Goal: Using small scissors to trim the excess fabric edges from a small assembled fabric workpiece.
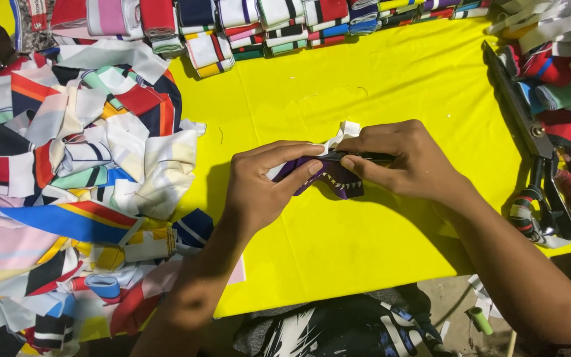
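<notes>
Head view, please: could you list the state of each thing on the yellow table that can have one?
Purple fabric piece: folded, pinched between both hands above the table.
Left hand: fingers closed on the fabric.
Right hand: fingers closed on the fabric's top edge.
Large scissors: lying shut at the right edge.
Fabric scraps: loose heap, left side.
Striped bands: folded, stacked in a row along the far edge.

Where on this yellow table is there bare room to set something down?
Bare yellow table lies between the folded strips and both hands, and again in front of them. Crowded: fabric scrap pile on the left, scissors and rolls on the right.
</notes>
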